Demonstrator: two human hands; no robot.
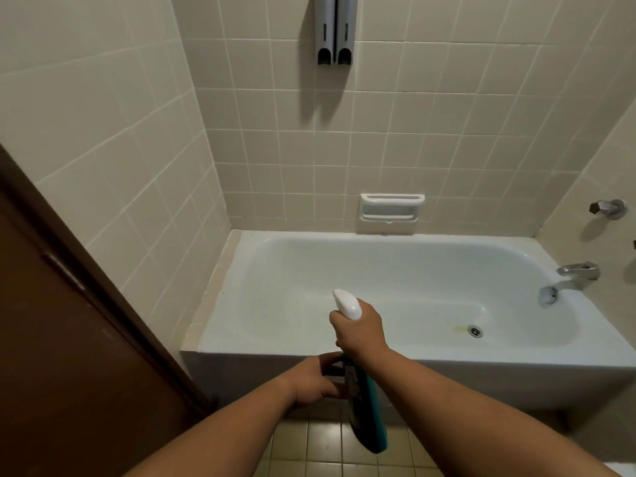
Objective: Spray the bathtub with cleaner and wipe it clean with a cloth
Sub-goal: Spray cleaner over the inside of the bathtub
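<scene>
A white bathtub [241, 339] fills the middle of the head view, with its drain [475, 331] at the right end. My right hand [359, 330] grips the neck of a teal spray bottle [370, 414] just below its white trigger head [348, 304], whose nozzle points over the tub's front rim into the basin. My left hand [315, 380] holds the bottle's body lower down, in front of the tub's front panel. No cloth is in view.
A brown door [69, 356] stands at the left. A metal spout [571, 278] and tap handle [607, 208] project from the right wall. A ceramic soap dish [391, 211] and a grey twin dispenser [334, 29] hang on the back tiles. Beige floor tiles [309, 449] lie below.
</scene>
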